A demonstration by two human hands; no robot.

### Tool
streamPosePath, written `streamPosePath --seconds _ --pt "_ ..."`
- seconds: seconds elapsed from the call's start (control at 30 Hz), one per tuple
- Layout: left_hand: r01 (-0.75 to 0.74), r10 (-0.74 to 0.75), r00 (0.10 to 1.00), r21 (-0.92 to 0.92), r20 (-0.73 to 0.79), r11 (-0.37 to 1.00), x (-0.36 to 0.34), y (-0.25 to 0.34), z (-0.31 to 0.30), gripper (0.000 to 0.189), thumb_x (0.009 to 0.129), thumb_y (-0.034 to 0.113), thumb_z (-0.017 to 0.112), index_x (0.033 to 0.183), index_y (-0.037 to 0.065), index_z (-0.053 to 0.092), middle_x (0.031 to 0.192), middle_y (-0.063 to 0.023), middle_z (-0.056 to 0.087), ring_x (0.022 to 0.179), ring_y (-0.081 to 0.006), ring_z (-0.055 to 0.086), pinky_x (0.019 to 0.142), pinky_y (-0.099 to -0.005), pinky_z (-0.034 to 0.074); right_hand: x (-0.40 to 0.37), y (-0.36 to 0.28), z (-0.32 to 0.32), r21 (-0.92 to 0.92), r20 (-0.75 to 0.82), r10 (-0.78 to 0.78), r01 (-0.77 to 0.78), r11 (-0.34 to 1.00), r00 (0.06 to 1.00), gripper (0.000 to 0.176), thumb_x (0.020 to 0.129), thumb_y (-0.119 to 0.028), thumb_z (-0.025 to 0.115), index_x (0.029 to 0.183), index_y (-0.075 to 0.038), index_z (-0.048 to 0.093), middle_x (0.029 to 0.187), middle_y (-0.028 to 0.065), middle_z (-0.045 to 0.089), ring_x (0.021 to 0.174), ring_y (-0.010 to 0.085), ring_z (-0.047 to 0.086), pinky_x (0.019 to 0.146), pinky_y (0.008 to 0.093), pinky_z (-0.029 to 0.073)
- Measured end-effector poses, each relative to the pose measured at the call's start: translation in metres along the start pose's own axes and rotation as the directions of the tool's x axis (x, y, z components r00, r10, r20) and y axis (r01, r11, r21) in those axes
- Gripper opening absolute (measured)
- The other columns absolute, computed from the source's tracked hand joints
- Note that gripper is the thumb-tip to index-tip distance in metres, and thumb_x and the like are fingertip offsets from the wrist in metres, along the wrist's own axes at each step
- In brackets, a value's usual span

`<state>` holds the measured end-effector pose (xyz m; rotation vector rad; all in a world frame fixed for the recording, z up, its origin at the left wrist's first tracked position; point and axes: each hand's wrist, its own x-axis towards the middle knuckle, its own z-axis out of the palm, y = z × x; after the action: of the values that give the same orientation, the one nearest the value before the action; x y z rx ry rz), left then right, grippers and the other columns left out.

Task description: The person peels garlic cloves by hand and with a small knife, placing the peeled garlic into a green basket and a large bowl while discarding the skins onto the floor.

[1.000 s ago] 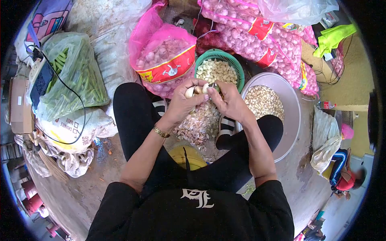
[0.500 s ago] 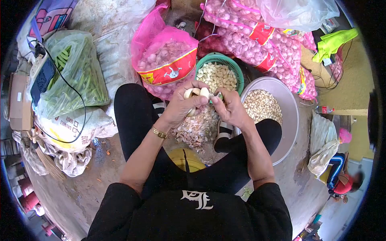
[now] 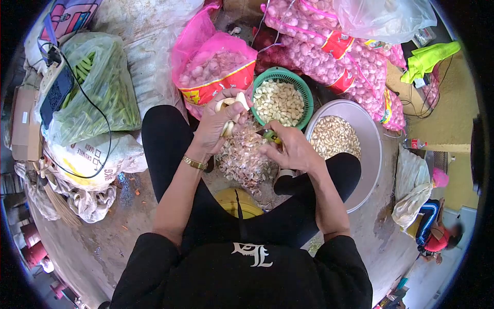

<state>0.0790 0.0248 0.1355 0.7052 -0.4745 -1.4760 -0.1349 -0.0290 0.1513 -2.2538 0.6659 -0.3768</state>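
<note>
My left hand (image 3: 215, 126) is closed around several garlic cloves (image 3: 226, 129), with one pale clove (image 3: 242, 101) sticking up at the fingertips. My right hand (image 3: 293, 149) grips a small knife with a green and yellow handle (image 3: 271, 136); its blade is hard to make out. A gap separates the two hands. Below them lies a heap of garlic skins (image 3: 246, 159) on the floor. Just beyond, a green plastic basket (image 3: 310, 98) holds peeled garlic cloves (image 3: 278, 103). To the right, a wide pale basin (image 3: 373, 154) contains unpeeled-looking cloves (image 3: 334, 136).
A pink mesh bag of garlic (image 3: 213, 72) stands ahead, and more garlic sacks (image 3: 334, 56) are stacked at the back right. On the left, a plastic bag of green vegetables (image 3: 103, 98) rests on a white sack (image 3: 98, 159). A person (image 3: 437, 232) is at the far right.
My hands have moved apart: the left went left with the cloves, the right drew down and back with the knife. The knife no longer touches the clove.
</note>
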Motion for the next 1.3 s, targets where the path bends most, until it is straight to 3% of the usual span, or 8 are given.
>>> streamPosePath --seconds 0.23,0.3,0.33,0.4,0.53,0.6,0.9,1.3 --pt "0.004 -0.006 1.0 0.092 0.018 0.996 0.0 -0.002 -0.003 0.034 0.09 0.015 0.066 0.12 0.007 0.053 0.1 -0.01 0.063 0.069 -0.0085 0.059 0.053 -0.0185 0.05 0.008 0.004 0.001 0.016 -0.044 0.069 -0.069 0.997 0.997 0.03 0.091 -0.028 0.061 0.086 0.0 0.052 0.065 0.0215 0.054 0.059 0.0395 0.054 0.058 0.0427 0.044" --pt "0.002 0.0 1.0 0.126 -0.013 0.992 -0.002 0.0 0.003 0.033 0.088 0.012 0.067 0.118 0.006 0.055 0.092 -0.0066 0.063 0.066 -0.0074 0.057 0.053 -0.0181 0.049 0.005 0.004 -0.005 -0.11 0.005 0.115 -0.114 0.987 0.993 0.02 0.093 -0.02 0.06 0.087 -0.001 0.058 0.067 0.0098 0.054 0.058 0.0201 0.05 0.057 0.0319 0.042" --pt "0.004 0.003 0.999 0.158 -0.042 0.987 -0.002 -0.001 0.007 0.033 0.086 0.009 0.069 0.116 0.004 0.058 0.085 -0.0033 0.062 0.063 -0.0063 0.056 0.054 -0.0177 0.048 0.006 0.003 -0.003 -0.111 0.006 0.115 -0.114 0.987 0.993 0.02 0.093 -0.02 0.06 0.087 -0.001 0.058 0.067 0.0098 0.054 0.058 0.0201 0.05 0.057 0.0319 0.042" --pt "-0.036 0.044 0.999 0.247 -0.025 0.968 0.0 -0.006 0.007 0.033 0.085 0.009 0.071 0.116 0.004 0.059 0.085 -0.0018 0.062 0.063 -0.0053 0.056 0.053 -0.0178 0.047 0.011 -0.001 0.003 0.294 -0.308 0.145 -0.051 0.955 0.94 0.021 0.092 -0.024 0.064 0.091 -0.003 0.062 0.068 0.0012 0.056 0.058 0.0118 0.048 0.055 0.0266 0.041" --pt "-0.154 0.142 0.988 0.433 0.059 0.888 0.002 -0.017 0.007 0.035 0.083 0.007 0.073 0.116 0.004 0.06 0.085 0.0005 0.061 0.065 -0.0029 0.054 0.054 -0.0185 0.045 0.02 -0.009 -0.002 0.538 -0.335 0.305 -0.085 0.839 0.891 0.025 0.091 -0.029 0.067 0.096 -0.004 0.067 0.068 -0.0055 0.054 0.056 0.0052 0.045 0.052 0.0215 0.037" --pt "-0.177 0.153 0.984 0.475 0.088 0.862 0.001 -0.017 0.009 0.034 0.082 0.007 0.073 0.115 0.003 0.062 0.087 0.0 0.062 0.069 -0.0039 0.055 0.058 -0.0193 0.045 0.02 -0.009 -0.005 0.706 -0.131 0.443 -0.23 0.669 0.887 0.028 0.09 -0.03 0.068 0.102 -0.005 0.068 0.067 -0.0059 0.053 0.053 0.0026 0.042 0.049 0.0191 0.033" --pt "-0.309 0.216 0.951 0.657 0.221 0.688 0.001 -0.017 0.011 0.028 0.083 0.009 0.071 0.11 0.0 0.066 0.096 -0.0047 0.066 0.088 -0.0111 0.059 0.078 -0.0264 0.047 0.017 0.006 -0.01 0.821 0.115 0.512 -0.372 0.433 0.851 0.021 0.085 -0.027 0.073 0.09 -0.007 0.065 0.059 -0.0078 0.049 0.046 0.0023 0.04 0.044 0.0195 0.029" --pt "-0.489 0.233 0.871 0.799 0.432 0.35 0.002 -0.014 0.008 0.032 0.083 0.009 0.068 0.113 0.004 0.063 0.096 -0.0113 0.065 0.089 -0.025 0.063 0.079 -0.0341 0.048 0.021 0.012 0.002 0.801 0.086 0.538 -0.379 0.464 0.839 0.023 0.083 -0.023 0.071 0.096 -0.005 0.064 0.067 -0.0048 0.056 0.049 0.0015 0.042 0.043 0.0183 0.03"
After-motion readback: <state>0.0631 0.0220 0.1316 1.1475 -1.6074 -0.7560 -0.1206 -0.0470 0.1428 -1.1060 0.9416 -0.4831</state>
